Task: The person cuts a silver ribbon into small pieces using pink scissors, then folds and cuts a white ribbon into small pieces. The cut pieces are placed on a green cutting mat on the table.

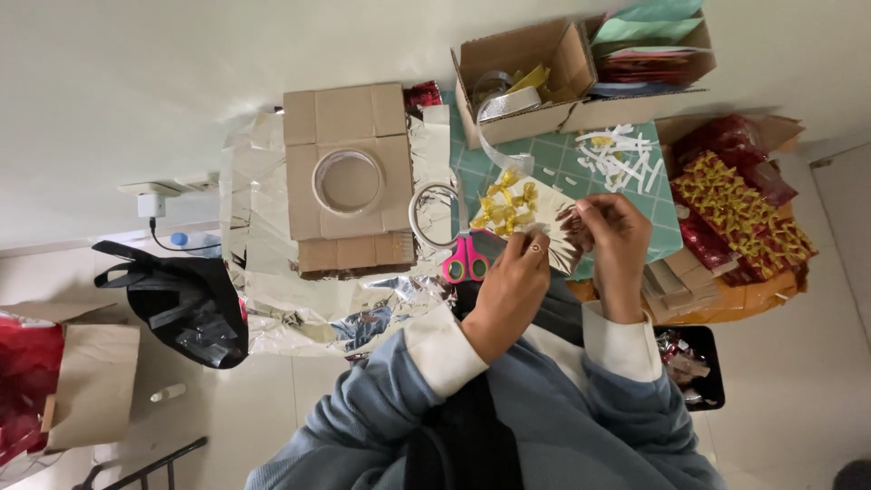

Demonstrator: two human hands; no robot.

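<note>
Head view: we've got the small dark red piece (572, 227) pinched between both hands just right of frame centre, right hand (621, 240) nearer, left hand (517, 281) (ring on it) gripping from lower left, pink scissors (467, 259) just beside.

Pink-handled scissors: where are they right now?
In the head view, the pink-handled scissors lie on the table's near edge, centre frame, just left of the left hand and beside the clear tape ring.

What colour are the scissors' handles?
Bright pink. The scissors lie by the left hand; the head view shows them clearly.
</note>
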